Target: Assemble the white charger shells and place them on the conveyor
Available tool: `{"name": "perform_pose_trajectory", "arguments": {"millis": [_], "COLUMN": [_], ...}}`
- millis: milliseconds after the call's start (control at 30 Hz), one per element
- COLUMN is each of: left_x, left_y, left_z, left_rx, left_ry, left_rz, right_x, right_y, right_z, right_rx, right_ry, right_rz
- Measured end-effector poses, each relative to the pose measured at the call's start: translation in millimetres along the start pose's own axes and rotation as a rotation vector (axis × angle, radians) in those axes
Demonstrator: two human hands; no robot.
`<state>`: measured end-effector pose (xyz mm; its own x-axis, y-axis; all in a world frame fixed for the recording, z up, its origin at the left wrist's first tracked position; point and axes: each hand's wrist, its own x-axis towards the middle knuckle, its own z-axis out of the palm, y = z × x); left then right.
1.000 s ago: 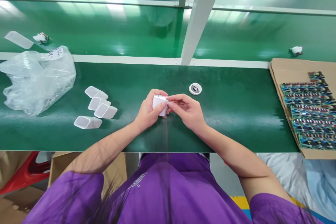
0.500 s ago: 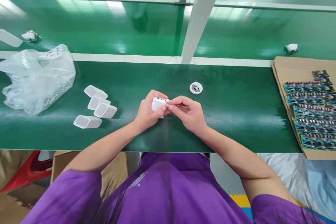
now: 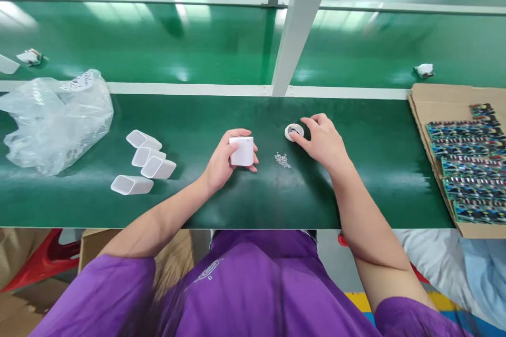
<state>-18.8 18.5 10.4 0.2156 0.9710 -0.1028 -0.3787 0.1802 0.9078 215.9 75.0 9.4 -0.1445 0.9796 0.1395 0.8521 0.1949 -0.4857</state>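
Note:
My left hand [image 3: 223, 160] grips a small white plastic case [image 3: 242, 151], its flat side turned up and a tiny reddish mark near one corner. The thumb lies on its left edge and fingertips show past the right edge. Over a round white ring-shaped piece with a dark grey centre [image 3: 294, 132] is my right hand [image 3: 323, 139], thumb and fingers apart. The thumb tip overlaps the ring's right side; whether it touches, I cannot tell. A small heap of clear, tiny pieces [image 3: 282, 160] lies on the green bench between the hands.
Several white hollow sleeves [image 3: 144, 156] lie to the left, beside a clear plastic bag [image 3: 59, 121]. Rows of circuit boards [image 3: 468, 168] rest on cardboard [image 3: 438, 96] at the right. A white post [image 3: 300, 26] rises behind the bench, and a small wrapped part [image 3: 425, 70] sits further back.
My right hand has left the white case and moved right to the ring-shaped piece. The case has turned in my left hand, showing its flat side. The heap of tiny pieces is now uncovered.

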Motion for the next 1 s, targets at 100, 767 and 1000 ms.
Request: {"name": "perform_pose_trajectory", "arguments": {"millis": [100, 767, 1000], "left_x": [0.5, -7.3, -9.6], "left_y": [1.0, -12.6, -16.1], "left_z": [-0.8, 4.1, 5.9], "left_rx": [-0.008, 0.011, 0.087], "left_ry": [0.025, -0.04, -0.094], "left_rz": [-0.033, -0.134, -0.045], "right_x": [0.9, -42.2, -41.5], "right_y": [7.8, -74.0, -73.5], "right_z": [3.0, 16.7, 20.8], "right_rx": [-0.108, 0.618, 0.603], "right_ry": [-0.098, 0.103, 0.088], "right_rz": [0.001, -0.183, -0.198]}}
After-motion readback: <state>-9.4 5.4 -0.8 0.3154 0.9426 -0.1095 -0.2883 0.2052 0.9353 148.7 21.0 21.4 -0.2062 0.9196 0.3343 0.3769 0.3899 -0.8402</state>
